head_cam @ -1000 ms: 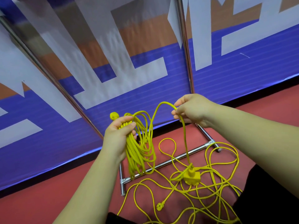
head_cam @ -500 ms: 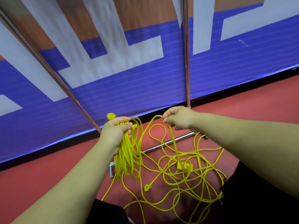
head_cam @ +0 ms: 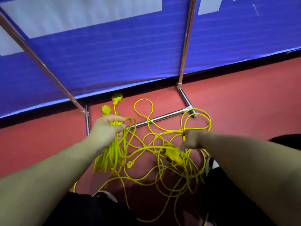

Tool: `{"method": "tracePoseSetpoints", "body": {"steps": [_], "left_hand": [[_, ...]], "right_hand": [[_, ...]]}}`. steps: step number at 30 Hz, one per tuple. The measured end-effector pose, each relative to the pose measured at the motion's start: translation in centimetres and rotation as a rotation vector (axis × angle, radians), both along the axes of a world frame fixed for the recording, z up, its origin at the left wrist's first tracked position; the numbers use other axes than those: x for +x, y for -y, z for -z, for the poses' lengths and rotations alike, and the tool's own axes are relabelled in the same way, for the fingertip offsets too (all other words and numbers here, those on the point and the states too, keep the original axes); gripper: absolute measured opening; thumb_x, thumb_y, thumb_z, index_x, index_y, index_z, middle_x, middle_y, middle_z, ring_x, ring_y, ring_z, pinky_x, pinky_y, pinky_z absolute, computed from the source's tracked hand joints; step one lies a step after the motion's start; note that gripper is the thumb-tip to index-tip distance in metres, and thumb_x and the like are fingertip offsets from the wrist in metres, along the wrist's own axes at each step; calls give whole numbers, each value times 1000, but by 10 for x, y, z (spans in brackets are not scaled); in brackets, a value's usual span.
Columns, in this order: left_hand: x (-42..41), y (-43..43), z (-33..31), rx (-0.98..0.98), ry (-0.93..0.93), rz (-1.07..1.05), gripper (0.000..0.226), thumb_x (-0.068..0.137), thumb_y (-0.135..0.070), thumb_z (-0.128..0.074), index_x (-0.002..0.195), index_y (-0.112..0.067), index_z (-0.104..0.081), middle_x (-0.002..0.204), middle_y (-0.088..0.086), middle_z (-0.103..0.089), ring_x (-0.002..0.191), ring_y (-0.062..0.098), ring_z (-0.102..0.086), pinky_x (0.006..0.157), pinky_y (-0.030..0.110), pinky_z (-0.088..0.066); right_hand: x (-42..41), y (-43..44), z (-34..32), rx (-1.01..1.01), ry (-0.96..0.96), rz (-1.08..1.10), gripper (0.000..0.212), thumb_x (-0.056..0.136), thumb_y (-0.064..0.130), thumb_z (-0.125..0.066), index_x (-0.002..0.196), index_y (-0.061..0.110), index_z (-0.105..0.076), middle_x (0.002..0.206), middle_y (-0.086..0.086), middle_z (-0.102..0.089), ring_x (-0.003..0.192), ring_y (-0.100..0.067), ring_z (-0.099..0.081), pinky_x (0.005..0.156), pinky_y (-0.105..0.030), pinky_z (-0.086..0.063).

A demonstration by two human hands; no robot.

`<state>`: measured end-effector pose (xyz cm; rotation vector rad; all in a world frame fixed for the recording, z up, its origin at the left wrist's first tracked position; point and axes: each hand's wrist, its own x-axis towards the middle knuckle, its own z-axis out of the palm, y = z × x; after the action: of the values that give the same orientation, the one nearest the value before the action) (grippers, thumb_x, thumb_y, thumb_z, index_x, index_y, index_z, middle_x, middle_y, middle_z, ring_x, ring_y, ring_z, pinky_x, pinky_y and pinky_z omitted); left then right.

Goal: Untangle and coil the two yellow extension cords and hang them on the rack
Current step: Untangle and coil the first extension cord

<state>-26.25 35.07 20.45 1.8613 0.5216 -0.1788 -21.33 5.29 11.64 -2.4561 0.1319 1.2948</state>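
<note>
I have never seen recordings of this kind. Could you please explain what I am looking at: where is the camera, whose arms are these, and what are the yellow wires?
There is no machine here. These are a person's two bare arms, and the single camera sits on that person's head, looking down. The left hand grips a coiled bundle of yellow extension cord. The right hand reaches into the loose cord tangled on the red floor, near a yellow socket block. Blur hides whether it pinches a strand. Behind them stand the metal rack and a blue banner.
</note>
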Motion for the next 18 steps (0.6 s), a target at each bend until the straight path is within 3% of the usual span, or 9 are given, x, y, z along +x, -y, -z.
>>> {"method": "tracePoseSetpoints", "body": {"steps": [2,4,5,10,15,18], "left_hand": [[3,2,6,-26,-6,-1,19,89,6,-67,97,-11,-71,55,8,-56,42,13,-52,46,25,-48],[6,6,9,-50,-6,5,18,89,5,-67,97,-11,-71,57,5,-58,46,14,-54,51,29,-50],[7,7,10,-57,-7,8,18,89,4,-68,96,-12,-71,58,4,-59,48,14,-55,53,30,-51],[8,14,16,-67,-26,28,19,89,2,-70,98,-14,-73,68,12,-61,59,20,-58,62,35,-54],[11,16,22,-43,-38,29,19,88,1,-71,96,-16,-74,69,9,-63,57,18,-60,57,33,-55],[12,13,24,-53,-51,18,20,88,0,-72,95,-18,-75,68,11,-62,60,23,-60,63,38,-54]], "right_hand": [[-20,9,27,-45,-113,21,116,63,41,-90,155,8,-27,150,-16,-47,131,-31,-52,102,-38,-48],[-29,16,56,-59,-162,32,138,37,60,-87,154,16,-29,153,-11,-44,134,-33,-48,106,-47,-46],[-30,18,69,-43,-177,69,142,33,63,-86,155,20,-27,155,-10,-42,137,-33,-46,107,-49,-45],[-31,4,91,2,2,227,119,66,47,-87,158,21,-17,154,-9,-44,138,-29,-47,109,-37,-43],[-46,-16,130,22,102,184,116,66,40,-89,155,29,-16,149,-9,-46,133,-30,-51,106,-38,-46],[-52,-25,145,9,136,159,112,70,35,-86,155,33,-13,150,-8,-38,134,-33,-49,106,-42,-45]]}}
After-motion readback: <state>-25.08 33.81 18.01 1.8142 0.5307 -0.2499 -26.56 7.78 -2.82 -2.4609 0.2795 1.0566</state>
